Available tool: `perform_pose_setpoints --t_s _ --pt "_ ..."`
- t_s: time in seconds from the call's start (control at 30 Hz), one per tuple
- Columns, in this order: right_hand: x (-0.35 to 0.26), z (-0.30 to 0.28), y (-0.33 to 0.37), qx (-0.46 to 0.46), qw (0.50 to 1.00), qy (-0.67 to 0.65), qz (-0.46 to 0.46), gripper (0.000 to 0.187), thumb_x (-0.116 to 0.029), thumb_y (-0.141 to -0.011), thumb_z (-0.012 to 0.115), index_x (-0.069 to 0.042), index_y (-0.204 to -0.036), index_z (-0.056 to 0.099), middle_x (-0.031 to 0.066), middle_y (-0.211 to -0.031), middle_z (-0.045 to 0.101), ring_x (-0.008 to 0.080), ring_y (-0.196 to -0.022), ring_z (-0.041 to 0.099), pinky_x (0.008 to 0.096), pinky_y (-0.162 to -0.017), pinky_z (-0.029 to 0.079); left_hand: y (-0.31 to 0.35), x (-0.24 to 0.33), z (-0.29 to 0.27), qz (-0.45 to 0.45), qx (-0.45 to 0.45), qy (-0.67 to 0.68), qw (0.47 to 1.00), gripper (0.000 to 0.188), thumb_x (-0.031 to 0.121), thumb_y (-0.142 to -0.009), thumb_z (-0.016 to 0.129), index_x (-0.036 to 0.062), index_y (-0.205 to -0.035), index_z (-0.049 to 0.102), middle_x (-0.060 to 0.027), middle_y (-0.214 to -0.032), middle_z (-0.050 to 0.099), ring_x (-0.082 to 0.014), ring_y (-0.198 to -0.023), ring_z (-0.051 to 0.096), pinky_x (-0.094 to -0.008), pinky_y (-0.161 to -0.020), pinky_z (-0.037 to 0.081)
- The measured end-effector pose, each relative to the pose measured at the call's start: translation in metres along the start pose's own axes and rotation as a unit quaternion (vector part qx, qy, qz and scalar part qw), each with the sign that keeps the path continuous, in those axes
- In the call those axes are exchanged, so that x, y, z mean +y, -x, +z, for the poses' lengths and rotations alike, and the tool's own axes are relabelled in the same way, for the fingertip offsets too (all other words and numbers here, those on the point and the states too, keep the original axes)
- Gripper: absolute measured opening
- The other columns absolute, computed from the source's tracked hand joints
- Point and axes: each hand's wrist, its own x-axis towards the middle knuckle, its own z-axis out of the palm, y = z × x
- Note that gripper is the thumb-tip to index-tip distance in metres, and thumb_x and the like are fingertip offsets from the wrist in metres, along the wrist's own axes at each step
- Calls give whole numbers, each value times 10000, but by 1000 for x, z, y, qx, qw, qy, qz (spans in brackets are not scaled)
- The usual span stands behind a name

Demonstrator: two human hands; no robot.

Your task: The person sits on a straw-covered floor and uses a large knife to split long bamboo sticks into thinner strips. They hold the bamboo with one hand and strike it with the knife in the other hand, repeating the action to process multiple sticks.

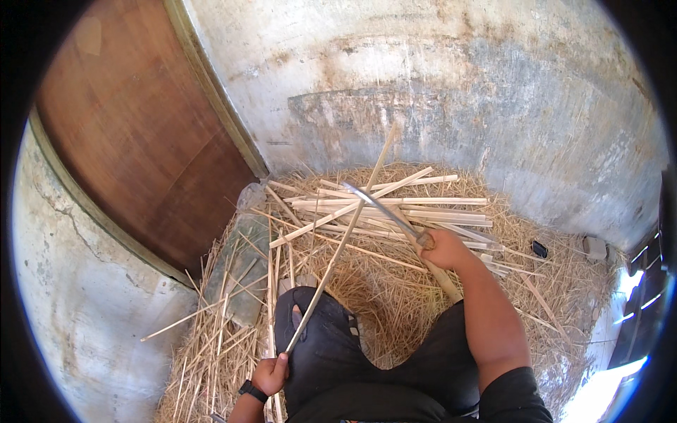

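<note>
My left hand [270, 374], with a dark watch on its wrist, is closed round the lower end of a long thin bamboo strip [330, 271]. The strip slants up and away across my left thigh toward the wall. In my right hand [447, 251] is the handle of a long knife [386, 211] with a slightly curved metal blade. Its blade crosses the strip near the upper part; whether they touch I cannot tell. Beneath the knife lies a pile of split pale strips [423, 201]. A thicker bamboo piece [446, 283] lies below my right hand, by my right knee.
Straw and shavings [564, 296] cover the floor. Loose thin strips [218, 331] lie at the left beside a grey stone slab [247, 289]. A brown wooden door [148, 141] and a stained wall [423, 84] stand beyond. A small black object [539, 249] lies right.
</note>
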Motion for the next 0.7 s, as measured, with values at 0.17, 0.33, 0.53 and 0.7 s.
perform_pose_setpoints --t_s 0.17,0.33,0.53,0.7 --pt "-18 24 0 -99 988 76 -87 369 -289 -779 748 -84 -1080 691 180 -893 698 355 -869 678 433 -775 526 0 0 2 -11 5 21 1000 684 478 -1060 364 23 -615 613 -92 -559 582 -237 -547 588 -375 -607 478" --pt "-32 27 4 -130 978 106 -126 305 -273 -777 755 -95 -1018 699 158 -847 691 336 -837 679 449 -751 519 2 1 1 -9 12 14 1000 682 467 -1063 368 19 -607 608 -87 -551 573 -228 -535 571 -368 -602 474" --pt "-19 6 6 -87 994 65 -14 371 -289 -777 750 -55 -1060 698 208 -945 706 384 -931 677 466 -830 534 2 6 -1 0 6 13 1000 678 462 -1063 372 16 -611 609 -88 -554 574 -233 -538 570 -367 -604 475" --pt "-9 4 0 -71 995 68 0 429 -277 -773 764 -53 -1131 694 234 -1009 700 392 -956 678 456 -858 532 -1 -3 1 -1 8 11 1000 687 471 -1063 363 18 -613 615 -88 -558 578 -235 -544 574 -364 -612 477"
